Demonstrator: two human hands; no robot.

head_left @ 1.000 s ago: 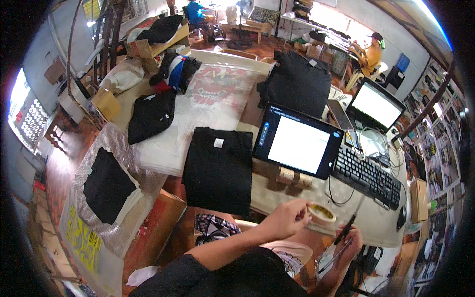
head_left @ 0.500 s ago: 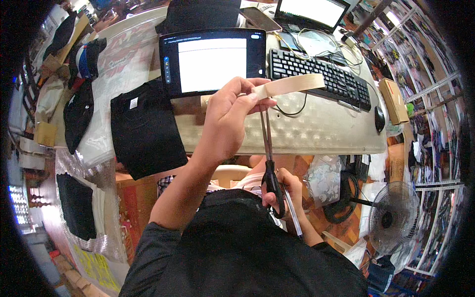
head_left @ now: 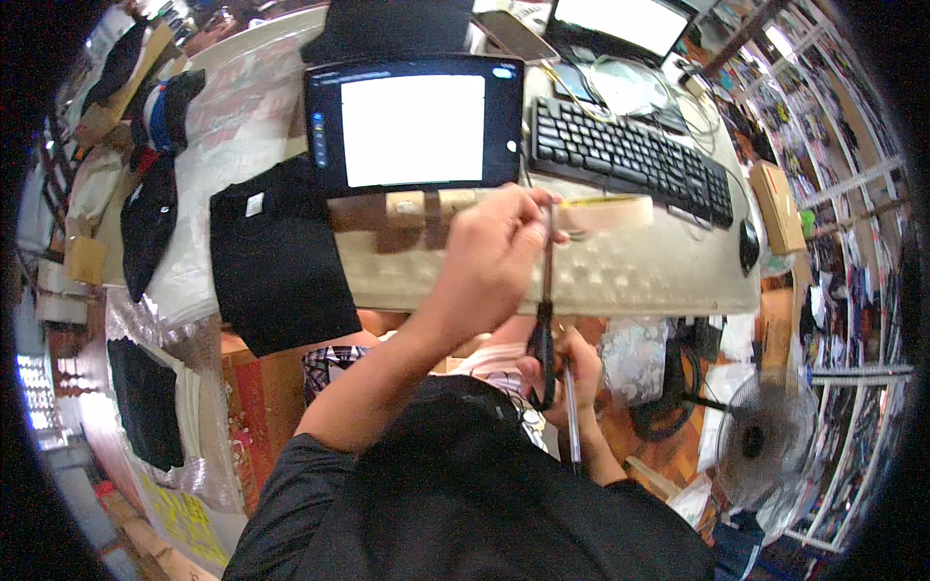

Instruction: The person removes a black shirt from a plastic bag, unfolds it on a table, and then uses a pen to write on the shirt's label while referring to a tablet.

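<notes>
My left hand (head_left: 489, 254) is closed in a pinch on a roll of beige tape (head_left: 620, 215), which sticks out to the right beyond the fingertips, with some yellow along its upper edge. Below and to the right, my right hand (head_left: 573, 373) grips black-handled scissors (head_left: 546, 324) pointing upward. Their blades reach up to the tape at my left fingertips and look closed together, though motion blurs them. A slim clear-barrelled pen (head_left: 573, 421) is also tucked in my right hand, pointing down. Whether the blades touch the tape cannot be made out.
Ahead on the table (head_left: 620, 281) stands a tablet (head_left: 412, 121) with a lit screen. Right of it lie a black keyboard (head_left: 630, 160), a mouse (head_left: 748, 244) and cables. Folded black cloth (head_left: 276, 257) hangs over the left front edge. A fan (head_left: 756, 441) stands at the right.
My left hand has moved right and toward me with the tape. The scissors have shifted slightly right and stand straighter, their blades now at my left fingertips. Two small tan blocks below the tablet are uncovered.
</notes>
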